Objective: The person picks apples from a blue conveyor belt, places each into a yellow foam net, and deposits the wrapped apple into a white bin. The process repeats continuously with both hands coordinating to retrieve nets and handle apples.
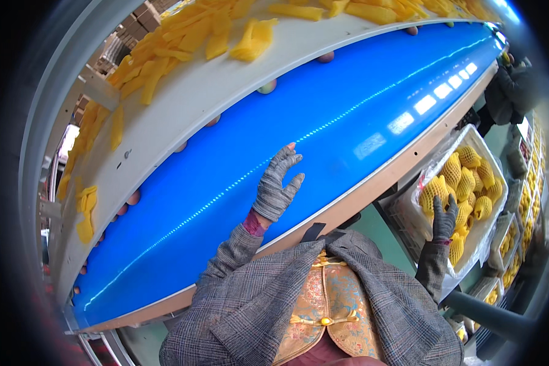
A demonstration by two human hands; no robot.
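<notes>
My left hand (278,185), in a grey knit glove with a bare fingertip showing, is held over the blue conveyor belt (238,215). Its fingers are apart and nothing is in them. Off to the right, my right hand (444,218), in a similar glove, reaches into a lined crate (478,244). Its fingers rest at a fruit in a yellow foam net (434,192); whether they grip it cannot be seen. Several more netted fruits (466,183) lie around that hand. Reddish and greenish round fruits, one of them a pale green fruit (267,87), line the belt's far edge.
A pale ledge (164,123) beyond the belt carries many flat yellow foam nets (254,39). The belt's near side has a tan rail (370,192). More crates of netted fruit (508,240) stand at right, near a grey bar (489,315). Another person (510,91) is at upper right.
</notes>
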